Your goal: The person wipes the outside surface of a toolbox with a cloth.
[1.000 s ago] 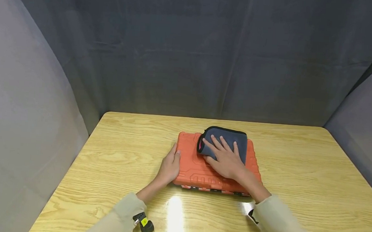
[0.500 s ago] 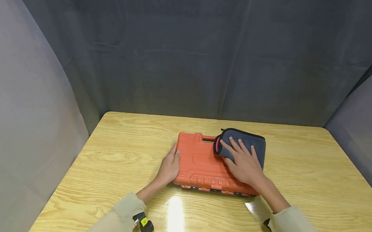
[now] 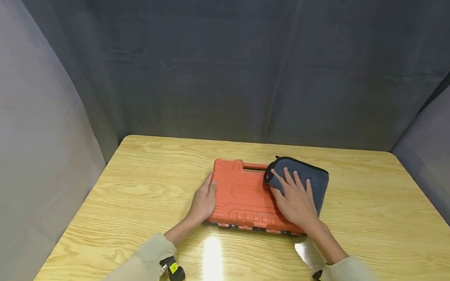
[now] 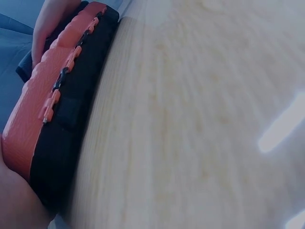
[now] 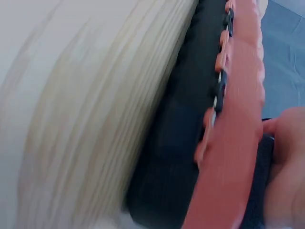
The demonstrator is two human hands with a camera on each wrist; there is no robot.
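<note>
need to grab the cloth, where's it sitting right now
In the head view the grey cloth lies on the right end of the orange case, overhanging its edge, under the right hand.

The head view looks forward and down from well above the fingers onto the table point(image 3: 136, 195); both wrist views sit low, just behind the fingers, very near the orange case point(image 4: 33, 119), which all three share

wooden table point(image 3: 358, 234) | grey curtain backdrop point(image 3: 229, 63) behind and at both sides
</note>
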